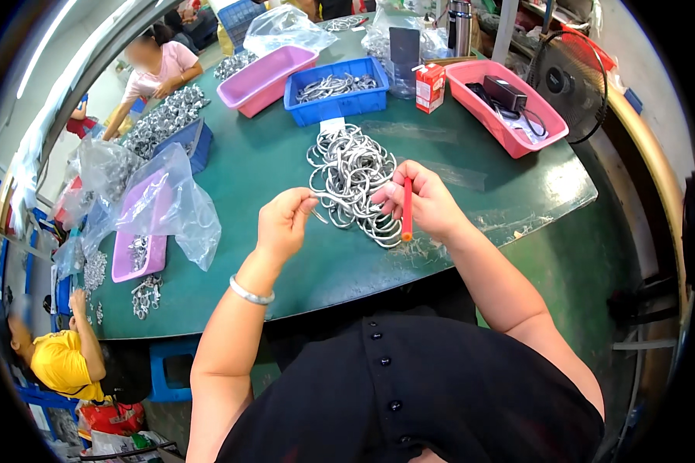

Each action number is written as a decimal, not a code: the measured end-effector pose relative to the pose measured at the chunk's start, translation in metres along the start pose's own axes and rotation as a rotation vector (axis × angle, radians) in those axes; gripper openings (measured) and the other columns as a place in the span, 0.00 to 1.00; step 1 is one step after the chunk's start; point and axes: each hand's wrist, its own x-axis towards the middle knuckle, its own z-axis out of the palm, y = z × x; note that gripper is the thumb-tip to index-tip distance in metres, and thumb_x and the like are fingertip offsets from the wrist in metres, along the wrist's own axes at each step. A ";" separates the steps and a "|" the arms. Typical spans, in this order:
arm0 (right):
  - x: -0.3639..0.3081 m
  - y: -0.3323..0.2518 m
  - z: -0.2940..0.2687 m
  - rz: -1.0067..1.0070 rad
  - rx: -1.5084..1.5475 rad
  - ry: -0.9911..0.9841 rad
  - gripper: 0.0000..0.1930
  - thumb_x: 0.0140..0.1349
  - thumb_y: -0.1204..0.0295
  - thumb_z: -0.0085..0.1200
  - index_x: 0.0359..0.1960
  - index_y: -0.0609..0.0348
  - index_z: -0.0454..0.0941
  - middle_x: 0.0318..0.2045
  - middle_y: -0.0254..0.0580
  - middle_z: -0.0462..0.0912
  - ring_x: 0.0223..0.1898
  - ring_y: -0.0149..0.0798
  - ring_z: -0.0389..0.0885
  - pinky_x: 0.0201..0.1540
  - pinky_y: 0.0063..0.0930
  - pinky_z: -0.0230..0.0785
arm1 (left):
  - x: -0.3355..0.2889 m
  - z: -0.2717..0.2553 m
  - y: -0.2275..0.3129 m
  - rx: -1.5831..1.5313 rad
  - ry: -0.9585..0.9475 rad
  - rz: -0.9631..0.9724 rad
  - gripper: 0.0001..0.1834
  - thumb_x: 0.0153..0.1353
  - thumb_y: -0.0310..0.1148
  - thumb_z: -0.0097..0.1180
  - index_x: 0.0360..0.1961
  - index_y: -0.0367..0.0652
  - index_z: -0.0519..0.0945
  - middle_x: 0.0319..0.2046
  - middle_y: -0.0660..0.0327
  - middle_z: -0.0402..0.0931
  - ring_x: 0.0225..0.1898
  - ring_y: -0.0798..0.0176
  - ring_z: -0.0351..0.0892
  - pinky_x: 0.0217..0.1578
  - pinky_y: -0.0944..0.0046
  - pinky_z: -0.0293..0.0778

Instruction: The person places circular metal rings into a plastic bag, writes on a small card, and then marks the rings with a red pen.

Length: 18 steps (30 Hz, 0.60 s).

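A heap of silvery metal rings [351,174] lies on the green table in front of me. At its left edge my left hand [282,220] is closed in a pinch on a thin metal ring [319,211], mostly hidden by the fingers. Over the right side of the heap, my right hand [428,202] is closed around a slim red stick-like tool [407,212] that points down toward the near edge. The tool's exact kind does not show. Whether the right fingertips also hold a ring, I cannot tell.
Behind the heap stand a blue bin [336,114] of metal parts and a pink bin [274,65]. A pink tray [510,127] with a black adapter, a red carton [430,87] and a fan [567,85] are at right. Plastic bags [181,204] and two co-workers are at left.
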 end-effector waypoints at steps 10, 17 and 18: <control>-0.014 -0.006 0.026 0.061 0.144 -0.095 0.06 0.58 0.75 0.46 0.28 0.57 0.62 0.27 0.45 0.78 0.23 0.28 0.75 0.23 0.16 0.68 | -0.015 -0.016 0.045 0.369 -0.014 0.476 0.11 0.39 0.21 0.60 0.28 0.38 0.75 0.19 0.60 0.72 0.19 0.60 0.72 0.19 0.67 0.66; -0.019 -0.003 0.038 0.094 0.279 -0.099 0.07 0.55 0.78 0.50 0.26 0.57 0.63 0.26 0.45 0.78 0.23 0.27 0.75 0.24 0.17 0.69 | -0.042 -0.012 0.041 -0.121 0.072 0.092 0.12 0.48 0.20 0.56 0.37 0.36 0.74 0.26 0.58 0.74 0.25 0.65 0.74 0.27 0.70 0.71; -0.019 -0.002 0.039 0.085 0.267 -0.095 0.07 0.55 0.78 0.50 0.26 0.57 0.63 0.26 0.45 0.77 0.23 0.27 0.75 0.24 0.17 0.69 | -0.047 -0.009 0.044 -0.320 0.105 -0.047 0.13 0.50 0.21 0.54 0.39 0.36 0.73 0.27 0.58 0.74 0.27 0.65 0.75 0.28 0.69 0.72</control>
